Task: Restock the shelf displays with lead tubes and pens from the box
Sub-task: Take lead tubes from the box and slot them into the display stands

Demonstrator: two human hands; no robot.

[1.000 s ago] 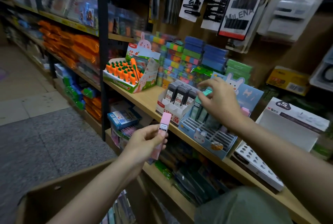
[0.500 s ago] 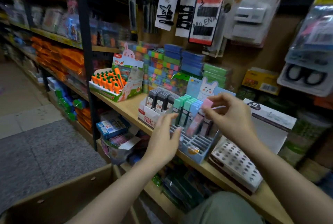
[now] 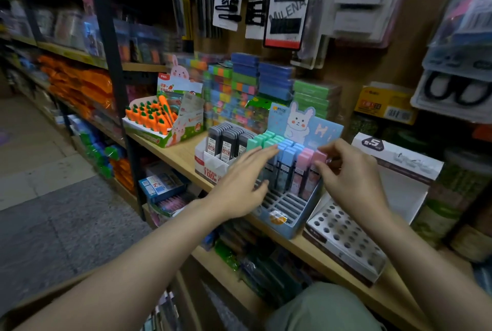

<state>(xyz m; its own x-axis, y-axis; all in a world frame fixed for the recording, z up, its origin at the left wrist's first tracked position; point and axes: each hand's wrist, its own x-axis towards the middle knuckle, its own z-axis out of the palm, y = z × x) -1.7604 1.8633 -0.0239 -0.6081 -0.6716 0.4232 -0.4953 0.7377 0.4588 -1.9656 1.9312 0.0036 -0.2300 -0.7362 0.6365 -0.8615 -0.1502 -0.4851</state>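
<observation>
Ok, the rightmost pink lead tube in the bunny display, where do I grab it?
Pinch the pink lead tube by its cap from above, thumb front, fingers behind. It stands upright in the blue bunny display with neighbours tight on its left, so only the cap is free.

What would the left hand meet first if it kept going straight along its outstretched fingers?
Probably the mint-green lead tubes at the left of the blue bunny display box: the left hand points its straight fingers at their caps. Depth is unclear, so contact cannot be told.

We have bare arms with no sleeves on them, and we wear green trousers [image 3: 323, 309] on our knee.
</observation>
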